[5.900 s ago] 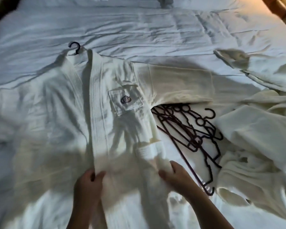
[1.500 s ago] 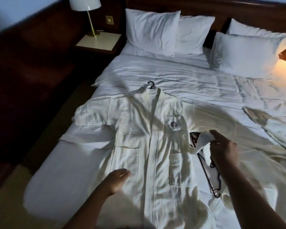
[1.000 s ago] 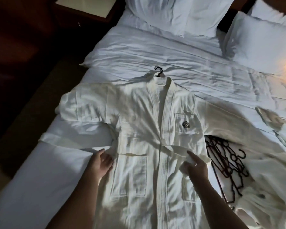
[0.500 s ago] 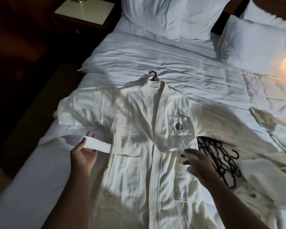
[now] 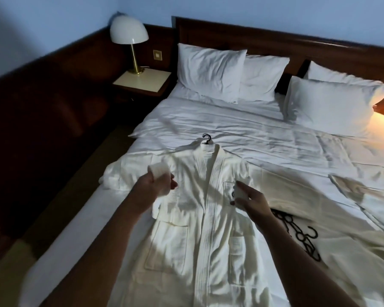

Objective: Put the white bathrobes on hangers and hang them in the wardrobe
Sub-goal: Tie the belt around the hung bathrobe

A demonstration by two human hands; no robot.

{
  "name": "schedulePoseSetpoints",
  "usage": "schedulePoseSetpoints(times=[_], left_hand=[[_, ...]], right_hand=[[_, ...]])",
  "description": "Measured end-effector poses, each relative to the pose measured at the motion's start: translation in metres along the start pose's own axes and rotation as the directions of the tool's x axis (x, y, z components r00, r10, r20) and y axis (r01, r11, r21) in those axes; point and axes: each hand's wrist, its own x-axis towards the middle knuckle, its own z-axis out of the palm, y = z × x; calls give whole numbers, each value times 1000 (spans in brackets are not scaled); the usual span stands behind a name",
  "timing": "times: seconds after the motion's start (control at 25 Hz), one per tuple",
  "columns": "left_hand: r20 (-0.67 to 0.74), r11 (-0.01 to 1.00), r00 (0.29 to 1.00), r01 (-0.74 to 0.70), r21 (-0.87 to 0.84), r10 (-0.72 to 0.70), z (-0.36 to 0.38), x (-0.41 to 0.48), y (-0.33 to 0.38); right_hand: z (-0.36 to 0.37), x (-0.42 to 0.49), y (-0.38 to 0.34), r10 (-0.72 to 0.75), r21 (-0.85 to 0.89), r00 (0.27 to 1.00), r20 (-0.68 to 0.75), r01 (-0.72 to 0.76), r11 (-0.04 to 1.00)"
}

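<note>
Bed (image 5: 264, 138), bathrobe (image 5: 186, 251) flat, left hand (image 5: 155, 185), right hand (image 5: 253, 200) above, gripping belt (image 5: 159, 170)

Hotel bedroom here.
Made-up white bed (image 5: 242, 129), four pillows (image 5: 211, 72) against the dark headboard (image 5: 275, 44), lamp (image 5: 129, 34) on the nightstand (image 5: 142, 82).

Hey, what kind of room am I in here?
Probably a hotel bedroom: a wide bed with white pillows, a lamp on a nightstand, and a crested white bathrobe on a hanger.
</note>
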Motion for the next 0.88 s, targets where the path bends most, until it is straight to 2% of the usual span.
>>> schedulePoseSetpoints(times=[0.12,0.2,0.28,0.32,0.36,0.44,0.48,0.52,0.6,0.68,0.76,0.8,0.88], left_hand=[[107,982,994,-29,187,9,61,-18,1],[184,948,983,-73,310,16,91,-25,0],[228,871,973,-139,470,32,114,-33,2],[245,834,968,-179,522,55,121,-34,2],[277,797,955,-249,551,107,126,-34,0],[386,694,897,-419,585,216,131,-33,-6],[433,656,875,-458,600,215,131,-31,-9],[457,660,867,-463,591,198,128,-30,-11],[458,745,862,-450,492,218,113,-29,-13],[346,806,918,-351,476,196,91,-30,-22],[268,796,961,-217,566,71,67,-29,-47],[282,770,959,-192,608,17,58,-31,-60],[359,727,933,-228,647,-27,53,-33,-84]], right_hand=[[3,-12,-14,-23,-145,995,98,37,989],[12,-26,-12,-63,-253,962,266,132,958],[27,-40,-9,-62,-295,924,377,183,938],[36,-48,-5,-65,-251,913,403,178,951],[45,-56,-5,-87,-162,915,393,162,973],[60,-67,1,-117,5,955,271,121,993],[65,-69,5,-104,69,973,204,92,993],[69,-72,7,-76,107,985,153,60,992],[71,-74,2,-7,140,997,75,-3,990],[64,-73,-5,-18,191,997,73,4,981],[56,-68,-7,-54,336,997,55,33,941],[55,-66,-4,-44,426,999,29,28,904],[58,-61,-2,1,494,1000,-13,6,870]])
